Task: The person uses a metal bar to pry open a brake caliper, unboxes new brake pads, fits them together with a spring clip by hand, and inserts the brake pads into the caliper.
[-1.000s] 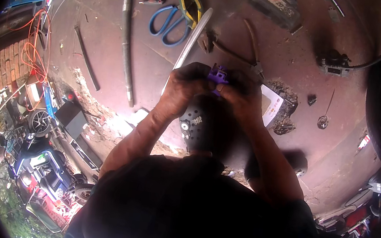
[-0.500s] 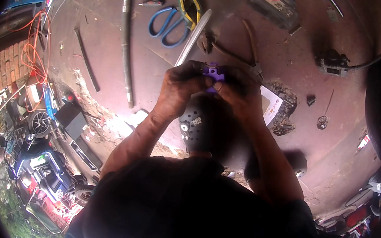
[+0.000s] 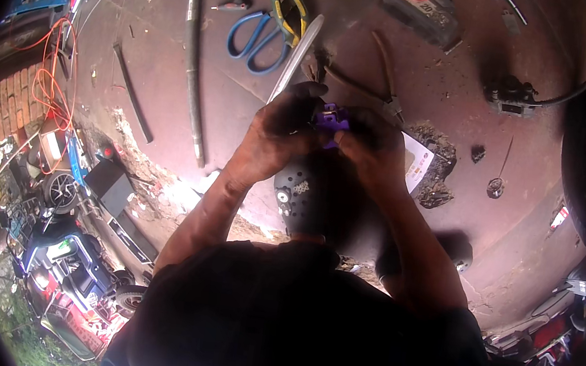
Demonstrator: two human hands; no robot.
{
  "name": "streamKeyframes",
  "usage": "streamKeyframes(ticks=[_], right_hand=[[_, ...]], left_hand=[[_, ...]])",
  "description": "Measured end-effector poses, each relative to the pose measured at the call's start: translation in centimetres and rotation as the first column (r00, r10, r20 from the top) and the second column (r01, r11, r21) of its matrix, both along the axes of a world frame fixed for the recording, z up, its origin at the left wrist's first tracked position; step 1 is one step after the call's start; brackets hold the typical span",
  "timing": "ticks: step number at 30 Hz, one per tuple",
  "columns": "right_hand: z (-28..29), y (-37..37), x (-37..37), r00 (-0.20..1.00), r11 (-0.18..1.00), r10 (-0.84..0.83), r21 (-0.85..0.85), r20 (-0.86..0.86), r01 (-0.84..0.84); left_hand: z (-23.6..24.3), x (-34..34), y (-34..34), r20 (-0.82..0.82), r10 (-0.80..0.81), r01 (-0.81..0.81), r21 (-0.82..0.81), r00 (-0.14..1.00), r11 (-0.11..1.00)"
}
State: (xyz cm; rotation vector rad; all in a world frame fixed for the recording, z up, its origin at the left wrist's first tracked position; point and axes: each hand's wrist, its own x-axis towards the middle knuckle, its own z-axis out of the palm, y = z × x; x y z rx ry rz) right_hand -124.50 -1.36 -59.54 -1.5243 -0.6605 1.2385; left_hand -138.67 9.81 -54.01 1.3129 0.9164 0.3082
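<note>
Blue-handled scissors [image 3: 255,41] lie on the reddish-brown worktop [image 3: 432,61], just beside yellow-green pliers [image 3: 285,10] and a long pale strip [image 3: 295,55]. A dark rod [image 3: 193,68] runs along the left part, with a thinner bar [image 3: 132,94] near it. Farther off — a black box with a red label [image 3: 420,8]. Orange wire [image 3: 47,72] tangles at the left edge — toy cars [image 3: 70,273] sit below.
</note>
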Motion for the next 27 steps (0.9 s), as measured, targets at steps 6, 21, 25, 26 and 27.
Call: streamKeyframes(ticks=[6, 21, 25, 26, 27], right_hand=[[1.3, 0.5, 0.4, 0.985, 0.997, 0.036, 0.066, 0.170, -0.048], [1.2, 0.4, 0.5, 0.980, 0.989, 0.058, 0.122, 0.188, -0.082], [0.1, -0.3, -0.4, 0.999, 0.989, -0.007, 0.149, 0.041, 0.001], [0.3, -0.4, -0.6, 0.998, 0.993, -0.030, 0.109, -0.051, 0.036], [0.6, -0.5, -0.7, 0.988, 0.995, -0.062, 0.065, -0.141, 0.072]], left_hand=[[-0.2, -0.4, -0.5, -0.055, -0.009, 0.018, 0.179, 0.998, 0.984], [0.2, -1.2, -0.1, -0.142, -0.107, 0.138, 0.229, 0.984, 0.964], [1.5, -0.7, 0.3, -0.170, -0.154, 0.169, 0.076, 0.973, 0.983], [1.4, -0.8, 0.4, -0.171, -0.167, 0.180, 0.061, 0.971, 0.982], [1.1, -1.0, 0.6, -0.173, -0.181, 0.191, 0.045, 0.968, 0.981]])
